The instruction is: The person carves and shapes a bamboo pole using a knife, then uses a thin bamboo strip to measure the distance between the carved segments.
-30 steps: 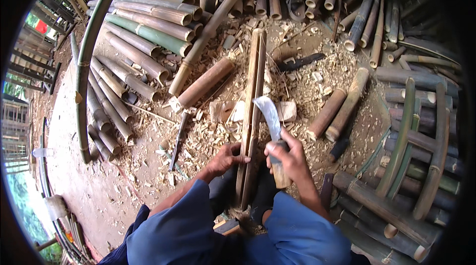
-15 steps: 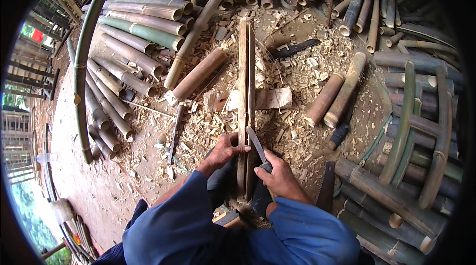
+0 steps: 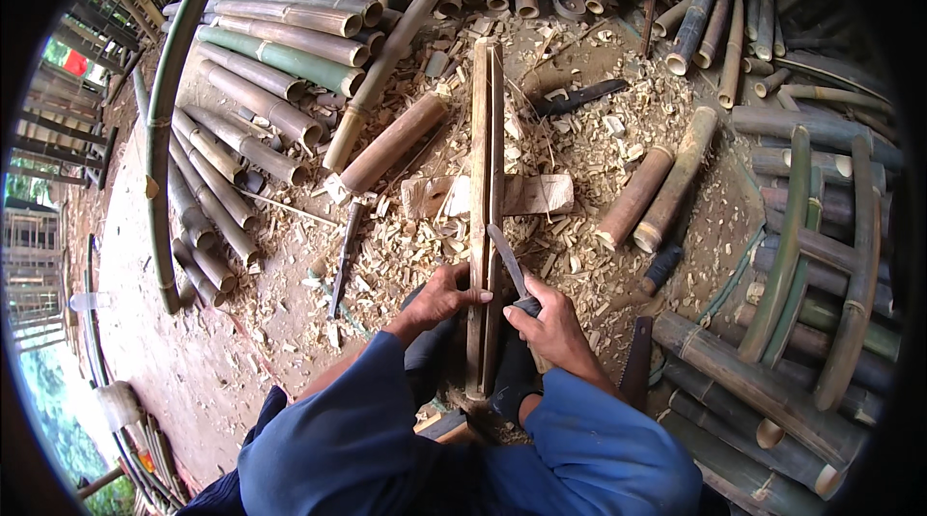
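A long split bamboo length (image 3: 479, 159), pale along its cut edge, runs away from me between my legs. Its middle lies across a pale wooden block (image 3: 543, 195) on the ground. My left hand (image 3: 444, 300) is closed round the bamboo's near part from the left side, with the thumb across its top. In my right hand (image 3: 552, 321) a knife (image 3: 506, 257) is gripped by its handle. The blade points forward and to the left, its tip at the bamboo's right edge. Whether the edge is cutting in I cannot tell.
Wood chips (image 3: 386, 236) cover the ground. A sheathed-looking dark tool (image 3: 581, 98) lies beyond the block, another long blade (image 3: 343, 265) to the left. Cut bamboo tubes (image 3: 396, 143) lie left, with two more (image 3: 676, 178) right. A saw (image 3: 636, 362) sits by bamboo stacked right (image 3: 753, 376).
My right hand and the knife have moved a little forward along the bamboo. My left hand keeps its place on it. The whole view has shifted slightly.
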Motion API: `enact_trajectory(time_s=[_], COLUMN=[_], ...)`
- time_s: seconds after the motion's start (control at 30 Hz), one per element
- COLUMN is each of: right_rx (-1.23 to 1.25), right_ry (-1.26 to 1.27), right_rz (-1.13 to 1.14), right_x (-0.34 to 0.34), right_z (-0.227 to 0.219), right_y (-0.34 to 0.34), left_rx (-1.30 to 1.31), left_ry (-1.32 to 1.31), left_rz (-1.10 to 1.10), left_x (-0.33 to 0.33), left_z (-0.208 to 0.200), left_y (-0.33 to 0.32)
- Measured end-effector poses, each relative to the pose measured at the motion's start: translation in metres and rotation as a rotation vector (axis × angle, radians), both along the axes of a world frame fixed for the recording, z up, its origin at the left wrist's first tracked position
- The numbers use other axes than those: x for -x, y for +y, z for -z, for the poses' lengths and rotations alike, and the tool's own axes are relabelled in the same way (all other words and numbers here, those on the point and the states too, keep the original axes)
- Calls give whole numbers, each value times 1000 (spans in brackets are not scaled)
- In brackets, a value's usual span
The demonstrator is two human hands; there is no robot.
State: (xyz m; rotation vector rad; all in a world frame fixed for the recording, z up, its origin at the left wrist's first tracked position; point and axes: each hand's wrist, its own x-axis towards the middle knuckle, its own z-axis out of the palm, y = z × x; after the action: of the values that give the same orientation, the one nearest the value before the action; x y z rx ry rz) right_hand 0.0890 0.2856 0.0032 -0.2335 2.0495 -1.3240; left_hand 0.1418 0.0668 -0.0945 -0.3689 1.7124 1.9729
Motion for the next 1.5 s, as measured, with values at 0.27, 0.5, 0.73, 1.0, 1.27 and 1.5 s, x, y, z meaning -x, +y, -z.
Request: enact_trajectory(time_s=[0.27,0.5,0.73,1.0,1.27,1.5], right_rx=[-29,-65,-23,147,386,246], right_ry=[-25,-152,-172,141,14,-281], right_rz=[-51,-166,-99,109,282,287], right_x=[14,55,58,54,115,6], right_z=[2,-10,6,20,-56,-20], right_y=[1,-13,-27,-42,-48,-13], left_rx=[168,287,208,130,116,329], left_ry=[54,91,74,157,146,78], left_rz=[44,94,100,-9,-51,-85], left_x=[6,7,2,-3,-3,4], left_z=[-17,4,8,11,7,0], left_y=[1,1,-2,5,0,17])
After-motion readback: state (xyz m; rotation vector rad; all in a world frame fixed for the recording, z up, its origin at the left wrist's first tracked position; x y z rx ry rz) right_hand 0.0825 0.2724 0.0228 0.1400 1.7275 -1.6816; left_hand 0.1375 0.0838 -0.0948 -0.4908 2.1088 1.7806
